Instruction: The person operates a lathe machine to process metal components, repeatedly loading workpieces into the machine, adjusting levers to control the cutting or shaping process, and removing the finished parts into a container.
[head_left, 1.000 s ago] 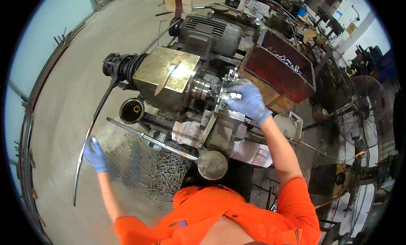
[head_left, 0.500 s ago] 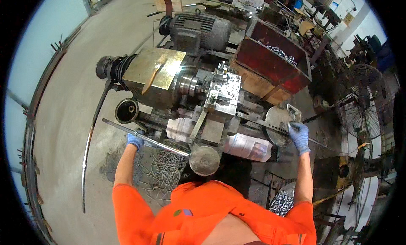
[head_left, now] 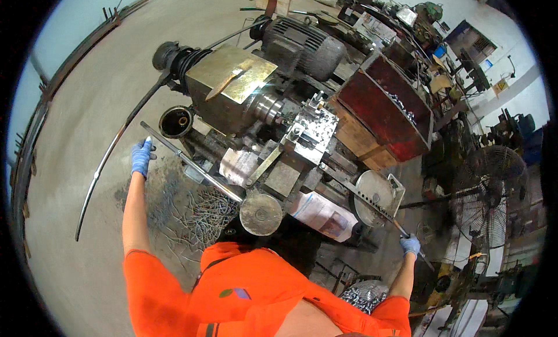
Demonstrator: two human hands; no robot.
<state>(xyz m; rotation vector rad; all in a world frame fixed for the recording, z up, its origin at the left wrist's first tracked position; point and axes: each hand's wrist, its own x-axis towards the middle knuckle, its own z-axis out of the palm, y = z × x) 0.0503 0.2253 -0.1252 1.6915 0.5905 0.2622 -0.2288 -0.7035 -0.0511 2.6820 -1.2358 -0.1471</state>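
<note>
My left hand, in a blue glove, is raised over the floor just left of a long metal lever's free end. Its fingers are apart, with nothing visible in them. The lever slants down to a round metal disc in front of me. On the right, my gloved right hand is closed around a thin rod in line with a perforated bar. That bar crosses a round plate. Between my hands stands a lathe-like machine with a chuck and a tool slide strewn with metal chips.
A brush lies on the brassy cover. Behind the slide stands a red metal bin with small metal parts. Metal shavings cover the floor at left. A fan is at right, a basket of parts below.
My left hand has come off the lever's side and moved left and up. My right hand has moved down to the rod beyond the perforated bar. The whole view has tilted.
</note>
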